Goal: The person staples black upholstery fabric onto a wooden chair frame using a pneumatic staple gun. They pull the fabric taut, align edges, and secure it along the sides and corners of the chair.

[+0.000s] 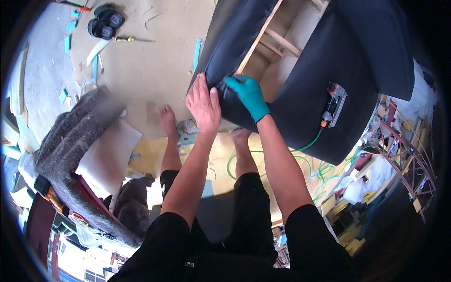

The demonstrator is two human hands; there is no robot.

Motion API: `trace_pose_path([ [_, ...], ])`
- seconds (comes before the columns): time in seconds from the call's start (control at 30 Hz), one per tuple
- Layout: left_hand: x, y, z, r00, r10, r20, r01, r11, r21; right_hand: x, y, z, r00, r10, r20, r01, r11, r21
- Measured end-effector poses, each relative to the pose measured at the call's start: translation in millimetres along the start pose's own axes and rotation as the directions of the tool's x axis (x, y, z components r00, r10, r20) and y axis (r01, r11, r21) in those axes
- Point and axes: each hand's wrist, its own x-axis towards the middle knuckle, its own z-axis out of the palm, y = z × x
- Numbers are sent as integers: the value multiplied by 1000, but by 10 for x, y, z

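Note:
A large piece of furniture covered in black upholstery (300, 113) lies in front of me, its wooden frame (282, 43) showing through a long opening. My left hand (205, 104), bare, rests along the near left corner of the cover with its fingers stretched out. Beside it, my right hand (249, 95) in a teal glove is closed on the black cover at the near end of the opening, its fingertips partly hidden. A staple gun (333, 104) with a green air hose (310, 144) lies on the black surface to the right.
Slippers (106, 21) and a yellow-handled screwdriver (125, 39) lie on the floor, far left. Grey fuzzy padding (77, 129) and a white sheet (108, 152) are piled at left. Coiled green hose and heaped scraps (366, 183) lie at right. My bare feet stand close to the furniture.

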Motion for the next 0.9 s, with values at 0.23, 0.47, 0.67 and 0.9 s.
trace_pose_path([
  [0.23,-17,-37,-93,999,42,-17,-42,999,-4,-4,-14,-31,958,172,229,-273,790,549],
  [0.47,-54,-35,-66,995,82,-51,-79,994,73,163,124,-7,962,86,258,-127,981,149],
  [0.67,-131,-18,-41,990,119,-79,-108,986,127,-52,62,4,973,76,216,-132,957,259],
  [0.9,-106,-24,-66,990,104,-94,-102,994,24,-29,150,-63,963,130,235,-187,953,238],
])
